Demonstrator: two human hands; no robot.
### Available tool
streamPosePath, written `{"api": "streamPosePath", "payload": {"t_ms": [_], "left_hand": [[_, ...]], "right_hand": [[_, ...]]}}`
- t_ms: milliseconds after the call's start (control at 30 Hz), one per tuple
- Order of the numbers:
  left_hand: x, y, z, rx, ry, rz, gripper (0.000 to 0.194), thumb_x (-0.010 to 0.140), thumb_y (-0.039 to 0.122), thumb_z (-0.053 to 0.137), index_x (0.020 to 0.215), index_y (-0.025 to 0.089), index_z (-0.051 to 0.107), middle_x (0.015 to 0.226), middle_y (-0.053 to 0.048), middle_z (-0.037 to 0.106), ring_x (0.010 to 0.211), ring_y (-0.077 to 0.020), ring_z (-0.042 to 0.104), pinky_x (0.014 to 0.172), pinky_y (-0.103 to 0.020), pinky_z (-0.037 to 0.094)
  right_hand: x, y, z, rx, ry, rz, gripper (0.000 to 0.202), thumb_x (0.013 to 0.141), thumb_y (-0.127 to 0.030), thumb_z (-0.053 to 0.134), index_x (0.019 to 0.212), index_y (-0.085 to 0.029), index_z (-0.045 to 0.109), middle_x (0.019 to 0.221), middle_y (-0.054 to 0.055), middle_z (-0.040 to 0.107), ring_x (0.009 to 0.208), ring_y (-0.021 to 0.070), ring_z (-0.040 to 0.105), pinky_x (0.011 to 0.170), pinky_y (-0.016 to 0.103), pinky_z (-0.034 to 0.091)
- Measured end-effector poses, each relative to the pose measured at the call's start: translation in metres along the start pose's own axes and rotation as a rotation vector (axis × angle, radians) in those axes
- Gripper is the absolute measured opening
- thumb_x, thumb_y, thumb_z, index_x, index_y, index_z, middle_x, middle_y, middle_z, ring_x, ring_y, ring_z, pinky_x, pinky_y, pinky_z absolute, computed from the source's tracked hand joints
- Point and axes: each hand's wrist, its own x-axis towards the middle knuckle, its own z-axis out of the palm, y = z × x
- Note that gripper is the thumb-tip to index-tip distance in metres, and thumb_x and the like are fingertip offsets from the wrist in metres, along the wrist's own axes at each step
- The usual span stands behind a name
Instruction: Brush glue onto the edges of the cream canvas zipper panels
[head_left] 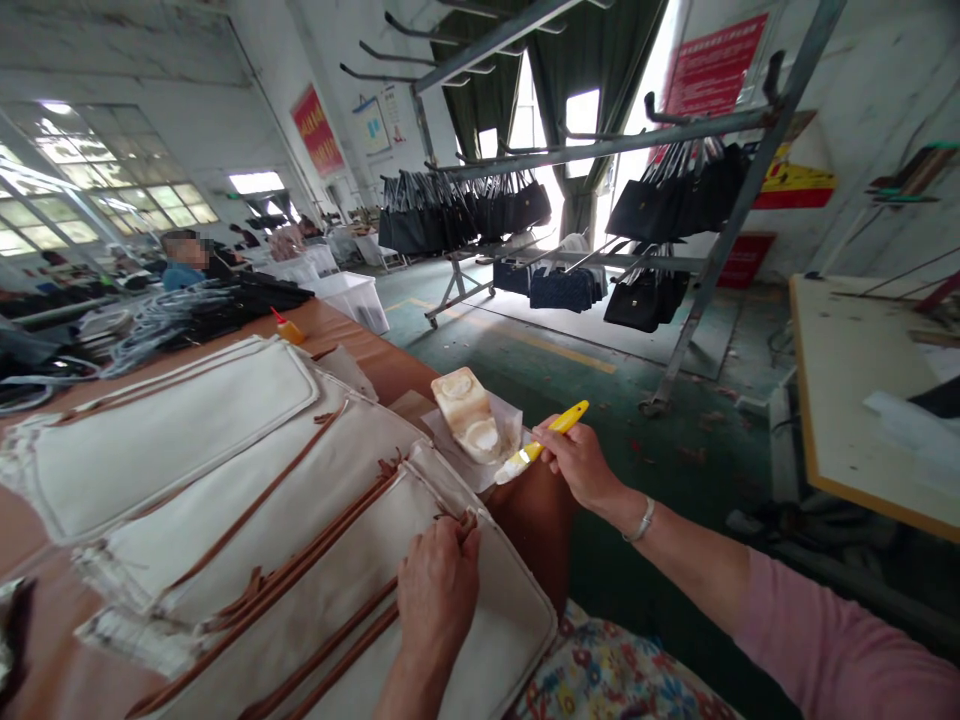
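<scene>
My right hand point(581, 465) grips a yellow-handled brush point(562, 420) whose bristle end is coated white and points down to the left. The bristles are beside a block-shaped, stained tub point(466, 412) holding white paste, which sits on a sheet of paper point(510, 425) at the table's edge. Closed, with curled fingers, my left hand point(439, 580) pinches the end of a brown strip point(466, 520) on the nearest cream bag panel point(502, 610). The fingers partly hide that strip. More cream panels point(202, 400) with brown strips overlap to the left.
A small orange bottle with a red tip point(287, 327) stands on the brown tabletop point(352, 330). Grey cords point(172, 320) lie farther back, near a seated person point(184, 262). A metal rack point(705, 240) holds dark bags. Another table point(847, 400) is at right.
</scene>
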Motion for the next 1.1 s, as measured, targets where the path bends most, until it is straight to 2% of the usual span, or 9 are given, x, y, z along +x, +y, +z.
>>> {"api": "streamPosePath", "payload": {"t_ms": [133, 233, 333, 467, 600, 700, 800, 1000, 1100], "left_hand": [[0.0, 0.0, -0.001, -0.103, -0.057, -0.01, 0.028, 0.094, 0.034, 0.043, 0.105, 0.027, 0.068, 0.1, -0.005, 0.069, 0.096, -0.0249, 0.061, 0.074, -0.034, 0.038], [-0.002, -0.003, -0.001, -0.203, -0.071, 0.012, 0.028, 0.092, 0.032, 0.045, 0.101, 0.03, 0.071, 0.096, -0.002, 0.069, 0.094, -0.0214, 0.061, 0.074, -0.031, 0.04], [-0.006, -0.005, 0.0, -0.274, -0.022, 0.024, 0.026, 0.09, 0.029, 0.048, 0.096, 0.027, 0.073, 0.091, -0.002, 0.068, 0.091, -0.0196, 0.061, 0.076, -0.029, 0.042], [-0.016, -0.004, 0.0, -0.299, 0.042, 0.025, 0.024, 0.089, 0.03, 0.05, 0.095, 0.028, 0.073, 0.091, -0.002, 0.069, 0.091, -0.0197, 0.062, 0.076, -0.029, 0.043], [-0.03, -0.001, 0.0, -0.258, 0.143, 0.106, 0.022, 0.09, 0.031, 0.05, 0.09, 0.029, 0.073, 0.09, -0.002, 0.069, 0.091, -0.0213, 0.061, 0.077, -0.032, 0.042], [-0.04, 0.001, 0.001, -0.218, 0.232, 0.196, 0.022, 0.092, 0.031, 0.05, 0.091, 0.028, 0.072, 0.089, -0.003, 0.069, 0.09, -0.0214, 0.059, 0.079, -0.034, 0.04], [-0.049, 0.002, 0.002, -0.187, 0.282, 0.28, 0.021, 0.093, 0.031, 0.051, 0.091, 0.028, 0.072, 0.087, -0.003, 0.069, 0.087, -0.0205, 0.058, 0.08, -0.035, 0.038], [-0.059, 0.0, 0.005, -0.141, 0.34, 0.345, 0.019, 0.093, 0.029, 0.053, 0.094, 0.028, 0.072, 0.088, -0.004, 0.07, 0.085, -0.02, 0.057, 0.08, -0.036, 0.036], [-0.059, 0.0, 0.008, -0.149, 0.358, 0.352, 0.017, 0.093, 0.029, 0.055, 0.094, 0.027, 0.071, 0.087, -0.003, 0.07, 0.085, -0.0199, 0.057, 0.08, -0.037, 0.036]], "right_hand": [[-0.018, -0.003, 0.009, 0.008, -0.101, 0.003, 0.026, 0.082, -0.043, 0.063, 0.078, -0.017, 0.06, 0.053, -0.003, 0.051, 0.046, 0.0113, 0.045, 0.044, 0.022, 0.034], [-0.024, 0.005, 0.019, -0.071, -0.203, -0.044, 0.028, 0.085, -0.043, 0.061, 0.074, -0.017, 0.061, 0.055, -0.001, 0.054, 0.05, 0.0126, 0.049, 0.05, 0.023, 0.039], [-0.024, 0.007, 0.025, -0.181, -0.249, -0.115, 0.032, 0.087, -0.044, 0.058, 0.07, -0.017, 0.06, 0.058, 0.0, 0.057, 0.055, 0.0143, 0.053, 0.055, 0.024, 0.042], [-0.028, -0.008, 0.023, -0.208, -0.149, -0.217, 0.026, 0.09, -0.04, 0.055, 0.081, -0.018, 0.065, 0.065, 0.001, 0.06, 0.059, 0.0148, 0.055, 0.058, 0.024, 0.044], [-0.037, -0.022, 0.017, -0.258, -0.29, -0.291, 0.023, 0.09, -0.034, 0.056, 0.076, -0.018, 0.063, 0.067, 0.002, 0.062, 0.062, 0.0154, 0.056, 0.061, 0.024, 0.044], [-0.035, -0.026, 0.012, -0.305, -0.237, -0.347, 0.022, 0.09, -0.033, 0.056, 0.076, -0.018, 0.064, 0.071, 0.003, 0.064, 0.066, 0.0165, 0.058, 0.065, 0.026, 0.044], [-0.027, -0.028, 0.009, -0.271, -0.169, -0.296, 0.023, 0.09, -0.035, 0.055, 0.078, -0.018, 0.064, 0.07, 0.003, 0.062, 0.065, 0.0159, 0.056, 0.064, 0.025, 0.043], [-0.026, -0.034, 0.013, -0.082, -0.496, 0.047, 0.025, 0.082, -0.037, 0.059, 0.067, -0.017, 0.059, 0.055, -0.002, 0.052, 0.049, 0.0108, 0.045, 0.048, 0.022, 0.034], [-0.024, -0.038, 0.013, 0.024, -0.412, 0.074, 0.023, 0.079, -0.035, 0.059, 0.067, -0.016, 0.059, 0.055, -0.003, 0.051, 0.047, 0.009, 0.041, 0.046, 0.021, 0.032]]}}
